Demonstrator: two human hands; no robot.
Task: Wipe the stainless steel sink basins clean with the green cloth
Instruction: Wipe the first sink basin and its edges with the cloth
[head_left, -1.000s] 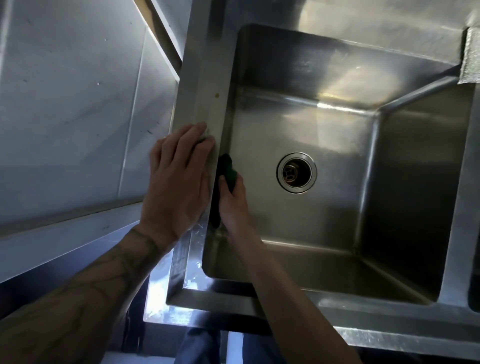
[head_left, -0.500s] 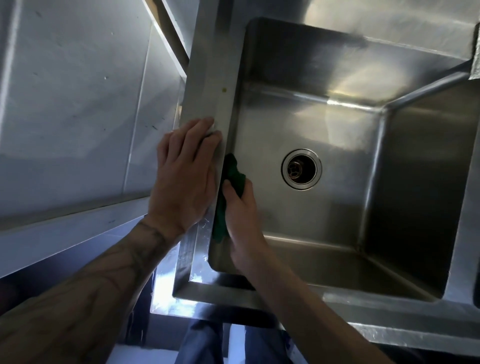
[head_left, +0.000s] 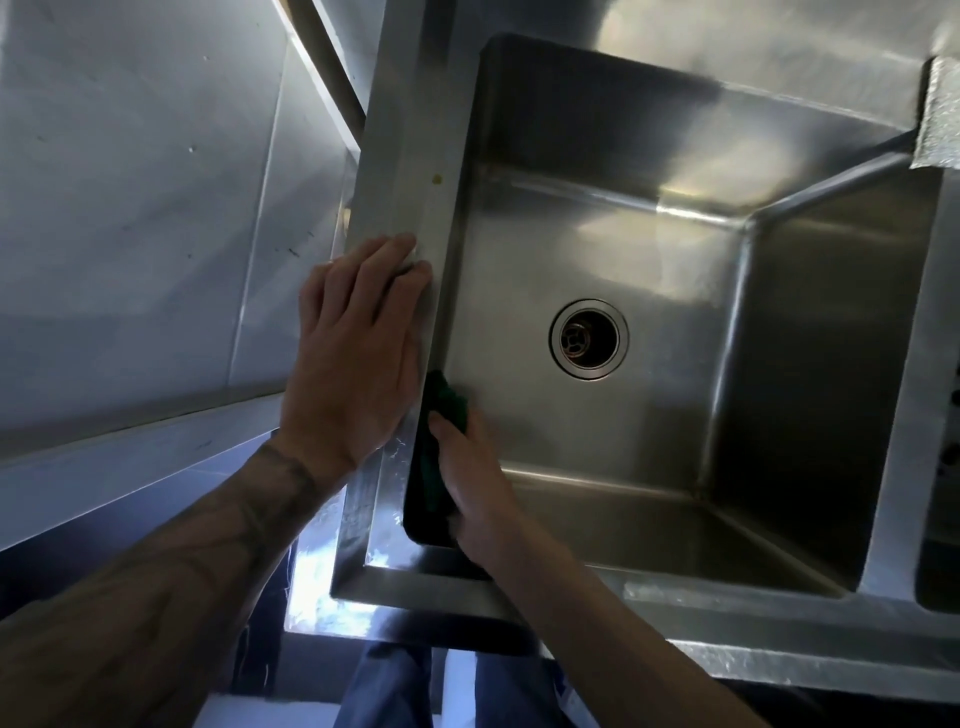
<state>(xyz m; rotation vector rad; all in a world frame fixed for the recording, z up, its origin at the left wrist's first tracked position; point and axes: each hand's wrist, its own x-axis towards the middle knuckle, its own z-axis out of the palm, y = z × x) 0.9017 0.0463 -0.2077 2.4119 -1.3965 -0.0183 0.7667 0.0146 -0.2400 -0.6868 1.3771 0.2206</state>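
The stainless steel sink basin fills the middle of the view, with a round drain in its floor. My left hand lies flat on the basin's left rim, fingers straight. My right hand reaches down inside the basin and grips the green cloth, holding it against the left inner wall near the front corner. Most of the cloth is hidden behind my hand and in the wall's shadow.
A second basin shows at the far right, past a steel divider. A grey tiled wall stands close on the left. The sink's front edge runs below my forearms.
My right hand has slid the green cloth along the left inner wall towards the front corner of the basin. My left hand has stayed on the rim.
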